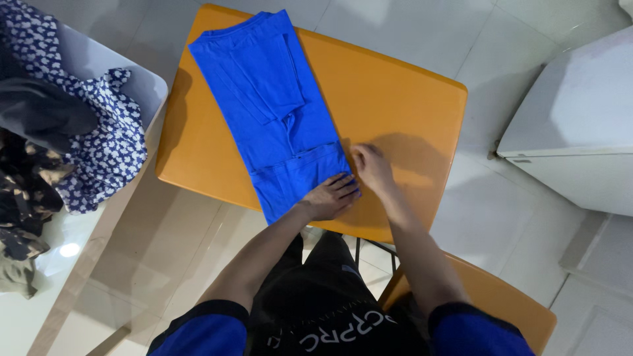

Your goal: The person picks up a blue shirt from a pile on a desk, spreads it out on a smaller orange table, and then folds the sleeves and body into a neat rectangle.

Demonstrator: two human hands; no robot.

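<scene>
From my remote seat I read the scene from the left edge inward: a glass-topped table [72, 264] sits low at the left, and on it lies a heap of clothes, among them a navy floral garment [109, 148] draped over the rim of a pale grey tub [148, 89], with a dark grey piece [39, 112] and mottled brown fabric [23, 198] beside it; how deep the tub is I cannot tell; the floor [527, 39] is pale glossy tile throughout; in the middle stands an orange table [395, 105], and on its left half lies a blue shirt [270, 99], folded into a long strip running from the far edge to the near edge; my left hand [330, 196] rests flat on the shirt's near end, fingers extended and together, gripping nothing; my right hand [372, 168] sits just beside it, at the shirt's right edge, fingers curled down on the tabletop, though whether they pinch cloth I cannot tell; an orange chair [501, 296] shows below; at far right stands a white cabinet [580, 112].
</scene>
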